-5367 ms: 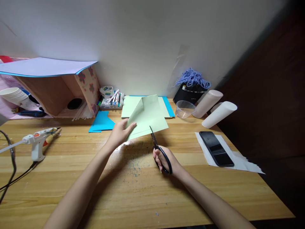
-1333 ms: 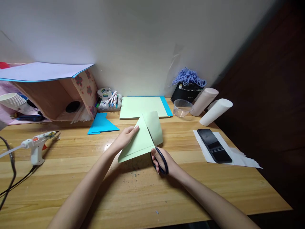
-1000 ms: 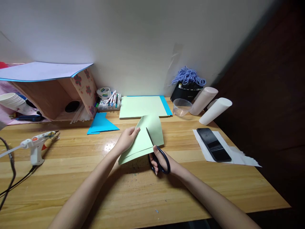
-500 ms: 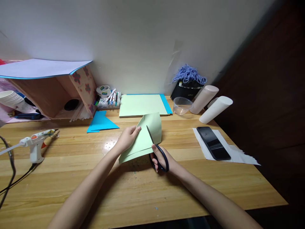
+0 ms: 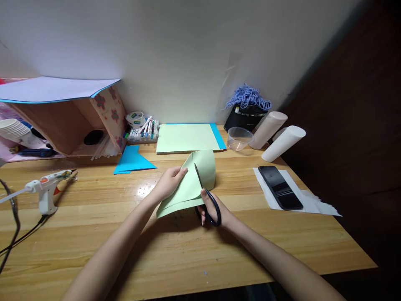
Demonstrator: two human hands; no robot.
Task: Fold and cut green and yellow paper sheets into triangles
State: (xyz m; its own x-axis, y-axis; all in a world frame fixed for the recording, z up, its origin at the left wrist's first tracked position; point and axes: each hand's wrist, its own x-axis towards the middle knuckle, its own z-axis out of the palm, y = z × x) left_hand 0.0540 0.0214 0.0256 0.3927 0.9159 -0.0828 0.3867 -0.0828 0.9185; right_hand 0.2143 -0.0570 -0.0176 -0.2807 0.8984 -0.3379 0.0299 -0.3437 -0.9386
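A folded sheet of light green paper (image 5: 183, 188) is held up over the desk in front of me. My left hand (image 5: 171, 182) grips its left side, the thumb on top and the other fingers mostly out of sight. Through the handles of the black scissors (image 5: 214, 209) go the fingers of my right hand (image 5: 210, 205). One dark blade lies over the green paper and points up and away; the other blade is hidden behind it. The paper's right part curls upward beyond the blade.
Behind the paper lies a stack of green and blue sheets (image 5: 188, 138). Cut blue paper (image 5: 133, 161) and a white glue gun (image 5: 48, 192) with a cable are on the left, below a decorated box (image 5: 112, 113). A phone (image 5: 280, 187), clear bowl (image 5: 239, 139) and white bottles (image 5: 283, 143) stand right.
The green paper has shifted slightly to the right and down, with my left hand following it. The scissors stay on the paper, their blade slightly further right.
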